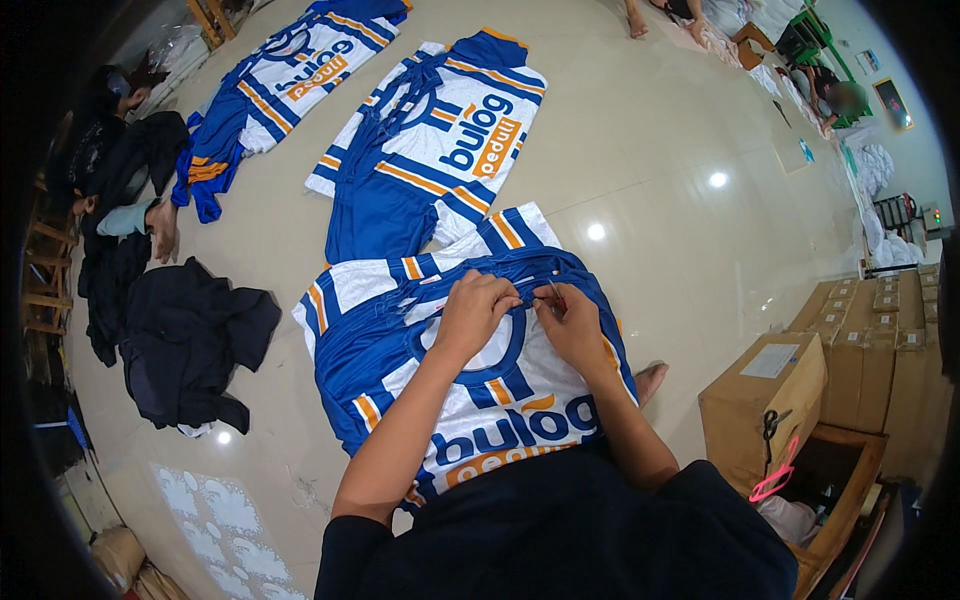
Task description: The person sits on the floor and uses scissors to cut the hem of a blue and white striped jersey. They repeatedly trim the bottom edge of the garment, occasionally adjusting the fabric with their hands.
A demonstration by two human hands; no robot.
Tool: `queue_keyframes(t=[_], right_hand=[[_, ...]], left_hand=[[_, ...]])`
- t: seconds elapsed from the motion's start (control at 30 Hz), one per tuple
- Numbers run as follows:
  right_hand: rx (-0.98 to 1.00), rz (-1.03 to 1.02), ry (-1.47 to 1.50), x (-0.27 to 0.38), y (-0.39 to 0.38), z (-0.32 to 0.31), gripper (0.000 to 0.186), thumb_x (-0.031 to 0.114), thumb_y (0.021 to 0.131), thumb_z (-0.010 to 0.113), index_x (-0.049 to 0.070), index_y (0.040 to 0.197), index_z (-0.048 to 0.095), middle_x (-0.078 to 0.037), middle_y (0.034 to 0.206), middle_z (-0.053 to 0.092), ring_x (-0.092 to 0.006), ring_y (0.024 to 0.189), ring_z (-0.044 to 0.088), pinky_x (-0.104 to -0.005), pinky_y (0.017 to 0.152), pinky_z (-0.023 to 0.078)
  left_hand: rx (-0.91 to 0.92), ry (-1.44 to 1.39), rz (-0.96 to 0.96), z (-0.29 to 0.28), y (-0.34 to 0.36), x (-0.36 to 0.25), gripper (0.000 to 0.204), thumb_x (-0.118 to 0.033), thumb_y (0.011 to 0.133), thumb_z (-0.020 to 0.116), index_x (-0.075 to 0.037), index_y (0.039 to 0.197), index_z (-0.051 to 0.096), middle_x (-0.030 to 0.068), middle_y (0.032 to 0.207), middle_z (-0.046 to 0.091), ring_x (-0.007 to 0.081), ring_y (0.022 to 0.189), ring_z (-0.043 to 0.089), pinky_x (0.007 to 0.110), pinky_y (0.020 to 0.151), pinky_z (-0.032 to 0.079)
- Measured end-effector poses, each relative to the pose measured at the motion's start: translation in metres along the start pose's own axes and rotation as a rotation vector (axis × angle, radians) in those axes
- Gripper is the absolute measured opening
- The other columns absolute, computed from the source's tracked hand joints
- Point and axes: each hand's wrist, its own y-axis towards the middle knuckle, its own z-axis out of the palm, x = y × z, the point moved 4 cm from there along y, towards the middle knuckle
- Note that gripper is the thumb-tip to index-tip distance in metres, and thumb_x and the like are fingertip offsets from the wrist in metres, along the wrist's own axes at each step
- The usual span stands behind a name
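Observation:
A pile of blue, white and orange jerseys [385,345] lies across my lap, with printed lettering on the front. My left hand [475,308] is closed, its fingertips pinching a gathered blue edge of the jersey. Close beside it, my right hand [572,322] is closed around a small tool with a thin metal tip, which looks like thread snips [556,291]. Its tip is at the same blue edge. The rest of the tool is hidden by my fingers.
More jerseys [470,110] lie on the tiled floor ahead, others [290,90] farther left. Black garments [190,340] are heaped at left, near a seated person [115,150]. Cardboard boxes [760,385] stand at right, with black scissors [771,425] hanging there. Another person [818,88] is far right.

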Motion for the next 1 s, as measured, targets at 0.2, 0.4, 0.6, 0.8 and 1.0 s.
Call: queue_keyframes(t=[0.2,0.4,0.6,0.8,1.0], right_hand=[[-0.002,0.052,0.029,0.003,0.000,-0.001,0.017,0.009,0.093,0.077,-0.002,0.106,0.075,-0.014,0.094,0.076,-0.0198,0.078,0.072,-0.0311,0.071,0.054],[-0.002,0.151,0.073,0.003,0.000,-0.002,0.020,0.017,0.100,0.072,-0.002,0.105,0.074,-0.007,0.085,0.073,-0.0147,0.070,0.065,-0.0292,0.066,0.051],[0.195,0.583,0.710,0.028,-0.005,-0.008,0.041,0.040,0.113,0.050,0.003,0.116,0.068,-0.001,0.080,0.061,-0.0095,0.060,0.049,-0.0263,0.052,0.039],[0.614,0.831,1.294,0.047,-0.018,0.028,0.045,0.040,0.116,0.045,0.002,0.118,0.068,-0.004,0.089,0.062,-0.0067,0.061,0.048,-0.0204,0.045,0.038],[0.620,0.856,1.459,0.035,-0.015,0.046,0.042,0.036,0.116,0.047,-0.002,0.118,0.065,-0.004,0.087,0.060,-0.0045,0.060,0.046,-0.0177,0.044,0.037]], left_hand=[[-0.061,-0.068,-0.002,0.004,-0.003,0.013,0.015,-0.018,0.096,0.075,-0.003,0.096,0.073,0.0131,0.091,0.070,0.0315,0.088,0.062,0.042,0.081,0.050],[0.017,-0.552,-0.308,0.010,-0.003,0.048,0.032,-0.029,0.113,0.056,0.000,0.106,0.067,0.0009,0.083,0.060,0.0111,0.078,0.054,0.029,0.071,0.046],[0.164,-0.773,-0.469,-0.001,-0.003,0.042,0.034,-0.037,0.115,0.052,-0.008,0.098,0.062,-0.0074,0.087,0.050,0.0042,0.078,0.041,0.022,0.070,0.036],[0.150,-0.823,-0.449,0.000,-0.003,0.047,0.036,-0.036,0.114,0.053,-0.004,0.106,0.067,-0.0046,0.090,0.054,0.0052,0.080,0.045,0.023,0.072,0.040],[0.165,-0.812,-0.409,-0.001,-0.003,0.041,0.035,-0.037,0.114,0.053,-0.005,0.107,0.065,-0.0045,0.092,0.056,0.0054,0.084,0.049,0.023,0.076,0.043]])
